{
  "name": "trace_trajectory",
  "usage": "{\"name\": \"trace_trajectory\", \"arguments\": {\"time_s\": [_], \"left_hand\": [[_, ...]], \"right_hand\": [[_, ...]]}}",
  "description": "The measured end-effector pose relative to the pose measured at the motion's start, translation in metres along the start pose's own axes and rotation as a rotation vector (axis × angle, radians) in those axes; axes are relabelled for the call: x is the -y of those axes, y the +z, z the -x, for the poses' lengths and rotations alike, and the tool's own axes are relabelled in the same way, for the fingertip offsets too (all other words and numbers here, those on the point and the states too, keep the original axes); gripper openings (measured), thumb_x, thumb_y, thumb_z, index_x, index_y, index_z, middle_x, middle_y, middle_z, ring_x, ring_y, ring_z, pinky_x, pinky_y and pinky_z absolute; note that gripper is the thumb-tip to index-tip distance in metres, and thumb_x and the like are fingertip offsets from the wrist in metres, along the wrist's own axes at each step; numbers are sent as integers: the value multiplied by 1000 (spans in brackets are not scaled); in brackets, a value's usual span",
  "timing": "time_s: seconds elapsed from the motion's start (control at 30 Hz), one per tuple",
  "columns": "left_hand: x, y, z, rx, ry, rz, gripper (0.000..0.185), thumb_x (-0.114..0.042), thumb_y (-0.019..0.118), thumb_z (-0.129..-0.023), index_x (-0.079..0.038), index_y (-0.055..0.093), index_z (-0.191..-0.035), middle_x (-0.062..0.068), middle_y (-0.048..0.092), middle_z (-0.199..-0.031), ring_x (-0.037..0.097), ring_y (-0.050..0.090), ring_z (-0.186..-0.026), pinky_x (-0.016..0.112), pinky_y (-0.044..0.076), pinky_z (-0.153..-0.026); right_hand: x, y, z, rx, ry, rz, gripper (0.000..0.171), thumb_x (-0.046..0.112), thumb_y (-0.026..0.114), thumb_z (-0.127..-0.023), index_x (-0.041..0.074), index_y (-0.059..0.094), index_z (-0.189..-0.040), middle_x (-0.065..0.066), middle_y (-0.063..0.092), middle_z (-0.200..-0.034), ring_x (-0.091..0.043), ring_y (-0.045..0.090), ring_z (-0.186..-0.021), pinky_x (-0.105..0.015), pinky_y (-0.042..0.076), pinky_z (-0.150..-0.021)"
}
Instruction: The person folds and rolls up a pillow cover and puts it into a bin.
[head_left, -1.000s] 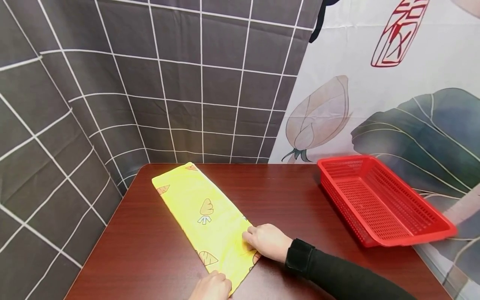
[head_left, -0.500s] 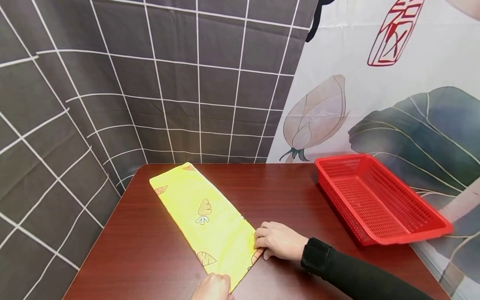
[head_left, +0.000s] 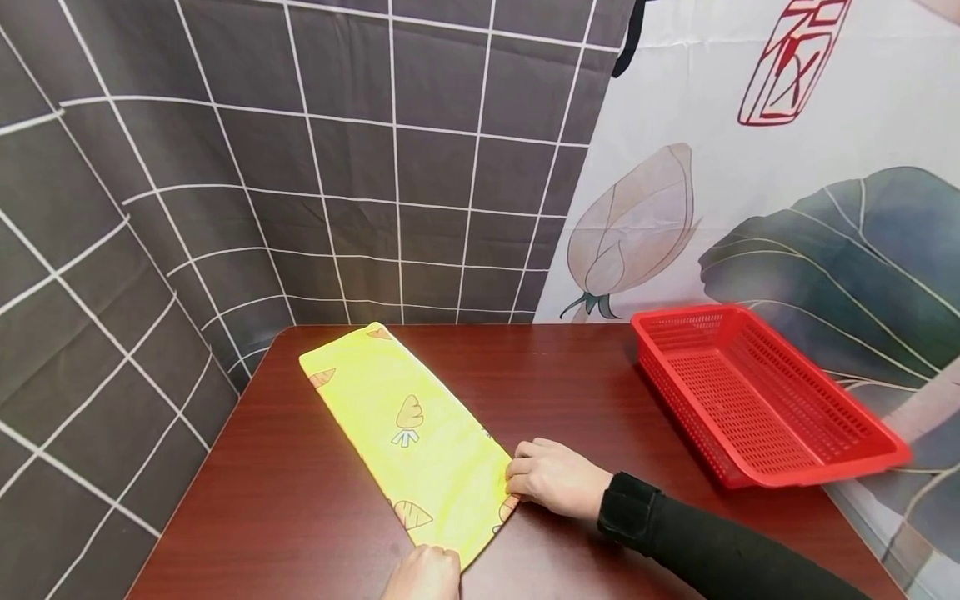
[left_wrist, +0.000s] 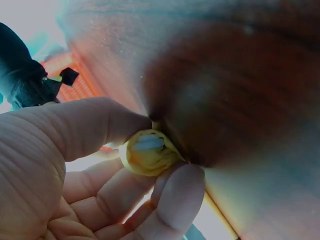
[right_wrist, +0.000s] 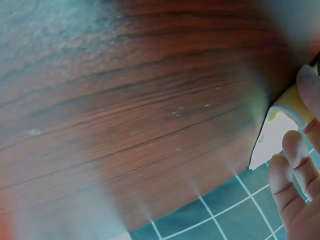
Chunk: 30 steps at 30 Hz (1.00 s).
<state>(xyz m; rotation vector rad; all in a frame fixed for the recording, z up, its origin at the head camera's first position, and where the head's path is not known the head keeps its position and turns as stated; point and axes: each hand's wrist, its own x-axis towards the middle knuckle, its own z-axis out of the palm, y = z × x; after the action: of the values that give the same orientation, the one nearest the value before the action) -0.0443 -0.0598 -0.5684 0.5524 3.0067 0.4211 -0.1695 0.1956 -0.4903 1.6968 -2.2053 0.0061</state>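
Observation:
A yellow cloth [head_left: 408, 425] with carrot prints lies folded in a long strip, running diagonally on the dark wooden table [head_left: 570, 392]. My left hand [head_left: 426, 565] is at the bottom edge of the head view, at the strip's near corner. In the left wrist view its thumb [left_wrist: 100, 125] and a fingertip pinch a bunched bit of the yellow cloth [left_wrist: 146, 159]. My right hand [head_left: 519, 482], in a black sleeve, has its curled fingers on the strip's near right corner. The right wrist view shows a fingertip on the cloth edge [right_wrist: 287, 107].
A red perforated plastic basket [head_left: 817, 475] stands at the table's right side, partly over the edge. Grey checked fabric hangs behind and to the left, and a printed flower cloth is at the back right. The table's front left edge is near my left hand.
My right hand has slid off the top of the cloth to its near right corner and curled its fingers there. The left hand and the cloth have hardly moved.

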Motion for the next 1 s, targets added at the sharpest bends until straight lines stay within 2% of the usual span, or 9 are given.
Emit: {"name": "trace_trajectory", "arguments": {"time_s": [0.1,0.27,0.37,0.57,0.67,0.8,0.9,1.0], "left_hand": [[-1,-1,1,30,-20,-14,19,-29,80,-77,-13,71,-75,-3,62,-66,14,63,-65,42,55,-56],[-4,-3,5,45,-56,-55,17,-29,78,-80,-14,72,-77,-3,65,-68,15,63,-64,44,54,-54],[-4,-5,7,40,-53,-71,19,-33,77,-80,-15,73,-77,-3,65,-68,15,62,-63,44,53,-53],[1,-6,10,26,-28,-77,41,-58,78,-79,-18,68,-71,-6,62,-66,10,58,-62,42,52,-51],[2,-6,13,15,-16,-63,35,-51,78,-80,-22,64,-67,-10,59,-63,9,54,-59,40,48,-49],[1,-4,16,-14,-14,-26,24,-31,78,-79,-27,59,-64,-16,53,-60,7,49,-55,37,42,-46],[1,-3,17,-34,-23,5,25,-32,79,-81,-30,59,-65,-18,51,-61,5,48,-56,36,40,-47],[2,-5,18,-34,-23,32,18,-33,81,-81,-33,67,-70,-20,52,-63,4,49,-60,35,40,-48]], "right_hand": [[4,-1,-1,-10,-4,36,4,26,79,-92,28,76,-90,17,69,-90,-10,54,-86,-23,42,-76],[10,-3,1,-14,15,52,12,28,77,-94,27,70,-84,16,65,-84,-10,50,-81,-22,40,-74],[14,-5,4,-12,34,55,15,27,79,-93,27,69,-82,16,64,-82,-10,49,-81,-23,40,-74],[21,-8,10,-12,57,13,16,25,85,-87,28,70,-81,17,65,-81,-9,49,-80,-21,36,-71],[22,-9,13,-11,61,-6,17,24,87,-83,28,70,-83,17,66,-82,-9,50,-79,-21,37,-71],[18,-10,15,10,78,-65,21,21,90,-79,29,72,-86,19,71,-85,-8,53,-80,-20,43,-74],[12,-12,16,56,119,-159,19,22,90,-80,29,75,-89,20,73,-88,-6,57,-81,-18,46,-76],[6,-14,13,150,208,-291,13,26,88,-85,29,76,-90,22,72,-86,-2,57,-81,-16,46,-74]]}}
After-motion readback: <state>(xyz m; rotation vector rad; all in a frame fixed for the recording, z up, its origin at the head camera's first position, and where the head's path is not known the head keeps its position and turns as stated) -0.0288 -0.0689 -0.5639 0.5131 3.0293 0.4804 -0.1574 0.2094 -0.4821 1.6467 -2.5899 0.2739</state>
